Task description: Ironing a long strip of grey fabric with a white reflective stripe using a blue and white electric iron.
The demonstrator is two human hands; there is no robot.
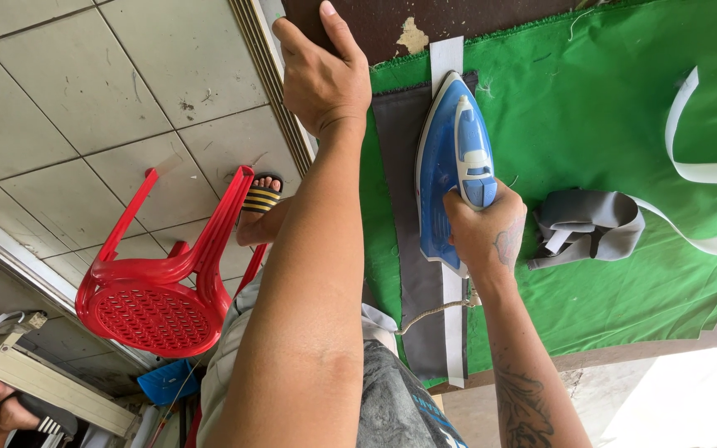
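Head view puts the blue iron [450, 166] in front of us, soleplate down on a long strip of grey fabric [404, 241] with a narrow white band [453, 315] running along it. The iron's tip points away from us, toward the far edge of the table, and its body covers part of both the grey strip and the white band. We see our right hand [485, 232] wrapped tight around the iron's handle at its near end, fingers curled shut on it. A pale cord [433, 314] leaves the back of the iron and runs toward our body.

Our left hand [319, 70] lies at the far end of the grey strip, at the table's edge, fingers curled over the dark brown table edge [375, 25] and the thumb stretched along it; we cannot tell whether it pins the cloth or only the table.

Under the strip lies a green cloth [591, 108] that covers most of the table. On it, just right of our right hand, sits a crumpled heap of grey fabric [587, 224], and a loose white band [695, 170] curls from that heap out to the right.

Left of the table the floor is pale tile [68, 91]. A red plastic chair [159, 282] stands there, and a foot in a striped sandal [260, 199] shows beside it.
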